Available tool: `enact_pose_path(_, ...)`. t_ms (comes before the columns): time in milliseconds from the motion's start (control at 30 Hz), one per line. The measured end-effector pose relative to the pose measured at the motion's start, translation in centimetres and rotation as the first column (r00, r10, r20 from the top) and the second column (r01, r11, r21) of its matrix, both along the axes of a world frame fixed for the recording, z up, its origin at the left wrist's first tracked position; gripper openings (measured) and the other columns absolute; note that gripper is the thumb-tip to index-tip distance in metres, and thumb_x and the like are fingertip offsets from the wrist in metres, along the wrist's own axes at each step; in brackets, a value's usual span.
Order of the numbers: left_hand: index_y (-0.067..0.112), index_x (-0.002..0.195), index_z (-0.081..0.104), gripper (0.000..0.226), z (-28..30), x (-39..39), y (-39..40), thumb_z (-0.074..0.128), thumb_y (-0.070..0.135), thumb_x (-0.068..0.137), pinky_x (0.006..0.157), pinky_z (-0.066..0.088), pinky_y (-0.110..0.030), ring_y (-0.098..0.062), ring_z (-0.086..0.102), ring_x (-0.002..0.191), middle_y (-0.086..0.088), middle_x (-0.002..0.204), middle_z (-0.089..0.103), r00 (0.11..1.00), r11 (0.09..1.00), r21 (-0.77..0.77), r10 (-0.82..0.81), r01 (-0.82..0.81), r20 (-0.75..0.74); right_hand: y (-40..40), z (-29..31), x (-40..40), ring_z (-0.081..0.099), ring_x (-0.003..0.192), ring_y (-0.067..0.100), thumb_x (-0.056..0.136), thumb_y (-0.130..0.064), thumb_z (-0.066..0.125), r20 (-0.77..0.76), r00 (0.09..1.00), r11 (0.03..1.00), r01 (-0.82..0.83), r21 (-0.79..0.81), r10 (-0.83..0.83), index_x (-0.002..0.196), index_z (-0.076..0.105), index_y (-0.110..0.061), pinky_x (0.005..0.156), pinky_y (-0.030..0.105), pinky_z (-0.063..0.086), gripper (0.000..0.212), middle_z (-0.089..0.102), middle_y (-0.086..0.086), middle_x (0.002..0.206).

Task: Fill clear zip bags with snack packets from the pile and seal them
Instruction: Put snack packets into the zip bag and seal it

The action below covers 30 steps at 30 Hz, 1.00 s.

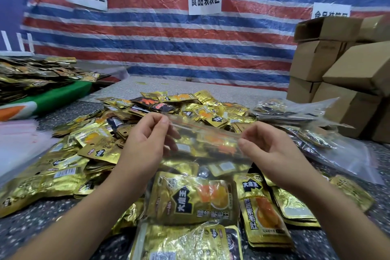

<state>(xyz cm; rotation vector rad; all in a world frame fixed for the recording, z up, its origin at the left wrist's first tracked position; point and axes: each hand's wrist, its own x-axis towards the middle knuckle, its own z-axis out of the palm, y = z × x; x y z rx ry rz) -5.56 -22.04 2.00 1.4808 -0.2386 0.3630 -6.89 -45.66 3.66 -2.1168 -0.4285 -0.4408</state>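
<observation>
A clear zip bag (pixel 202 150) with a red zip line hangs upright in front of me, holding several gold snack packets. My left hand (pixel 145 139) pinches the bag's top left corner between thumb and fingers. My right hand (pixel 268 145) pinches the top right end of the zip strip. Behind and around the bag spreads the pile of gold and black snack packets (pixel 168 110). Below the held bag lies another clear bag of gold packets (pixel 190 240) near the table's front edge.
Filled clear bags (pixel 295 112) lie stacked at the right. Cardboard boxes (pixel 337 69) are piled at the far right. Empty clear bags (pixel 19 143) lie at the left, beside a green tray (pixel 52 99) heaped with more packets. A striped tarp with paper signs forms the back wall.
</observation>
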Motion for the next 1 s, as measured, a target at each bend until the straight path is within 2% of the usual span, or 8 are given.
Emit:
enact_pose_path(100,0.02,0.079,0.063,0.03,-0.1,-0.2,-0.1,0.046,0.031,0.101,0.05,0.05,-0.021,-0.01,0.061,0.059,0.005,0.069,0.066,0.998,0.998,-0.01,-0.062,0.062,-0.021,0.6,-0.2,0.1,0.063,0.067,0.007,0.093,-0.022,0.065,0.008,1.0,0.999,0.013,0.045,-0.013,0.083,0.072,-0.023,0.062,0.03,0.051,0.012,0.071,-0.006,0.075)
enact_pose_path(200,0.021,0.084,0.068,0.02,-0.3,0.0,0.1,0.063,0.041,0.081,0.054,0.052,-0.022,-0.011,0.064,0.064,0.004,0.072,0.069,0.994,0.994,-0.017,-0.106,0.106,-0.038,0.8,-0.3,0.1,0.056,0.056,-0.001,0.093,-0.013,0.065,0.002,1.0,0.994,0.02,0.103,-0.021,0.077,0.072,-0.023,0.054,0.018,0.046,0.02,0.067,-0.011,0.063)
enact_pose_path(367,0.026,0.077,0.077,0.014,-0.5,0.6,0.6,0.07,0.037,0.071,0.062,0.054,-0.025,-0.01,0.061,0.065,0.001,0.075,0.07,0.979,0.981,-0.054,-0.189,0.185,-0.08,0.8,-0.7,0.3,0.055,0.055,-0.001,0.094,-0.012,0.063,-0.017,1.0,0.991,0.024,0.135,-0.022,0.08,0.069,-0.017,0.052,0.016,0.045,0.016,0.065,-0.011,0.064)
enact_pose_path(500,0.022,0.075,0.075,0.021,-0.6,0.7,0.7,0.071,0.042,0.071,0.059,0.058,-0.039,-0.021,0.063,0.069,-0.008,0.078,0.067,0.975,0.98,-0.077,-0.19,0.183,-0.112,0.5,-1.0,0.6,0.059,0.055,0.005,0.091,-0.016,0.065,-0.077,0.996,0.966,-0.017,0.259,0.038,0.084,0.068,-0.012,0.053,0.017,0.048,0.009,0.068,-0.004,0.065)
enact_pose_path(633,0.021,0.073,0.073,0.022,-0.5,0.7,0.6,0.069,0.042,0.075,0.049,0.053,-0.035,-0.018,0.062,0.062,-0.002,0.067,0.062,0.978,0.98,-0.09,-0.183,0.175,-0.096,-0.1,-1.1,0.8,0.063,0.062,0.008,0.075,-0.039,0.069,-0.149,0.976,0.924,-0.092,0.371,0.157,0.095,0.071,-0.011,0.059,0.017,0.05,0.034,0.071,-0.003,0.071)
enact_pose_path(800,0.021,0.078,0.073,0.019,-0.6,0.5,0.5,0.069,0.04,0.076,0.066,0.05,-0.048,-0.026,0.06,0.069,-0.01,0.08,0.063,0.973,0.966,-0.158,-0.22,0.206,-0.074,-0.2,-1.6,1.3,0.065,0.067,0.016,0.073,-0.025,0.079,-0.284,0.868,0.754,-0.145,0.641,0.408,0.112,0.067,-0.005,0.062,0.024,0.056,0.045,0.07,0.008,0.08)
enact_pose_path(900,0.018,0.084,0.073,0.022,-0.5,0.4,0.5,0.069,0.038,0.077,0.071,0.047,-0.055,-0.029,0.058,0.075,-0.015,0.087,0.061,0.965,0.951,-0.204,-0.25,0.231,-0.075,-0.1,-2.2,1.0,0.071,0.09,0.025,0.076,-0.034,0.08,-0.421,0.769,0.819,-0.223,0.529,0.481,0.113,0.07,-0.008,0.079,0.027,0.058,0.047,0.073,0.013,0.099)
enact_pose_path(1000,0.022,0.078,0.073,0.015,-0.3,0.4,0.4,0.065,0.034,0.079,0.068,0.05,-0.044,-0.022,0.059,0.068,-0.006,0.077,0.065,0.961,0.936,-0.248,-0.271,0.249,-0.057,0.4,-2.5,0.3,0.067,0.112,0.016,0.08,-0.037,0.077,-0.508,0.745,0.901,-0.345,0.262,0.433,0.112,0.074,-0.028,0.093,0.03,0.054,0.034,0.073,-0.001,0.116)
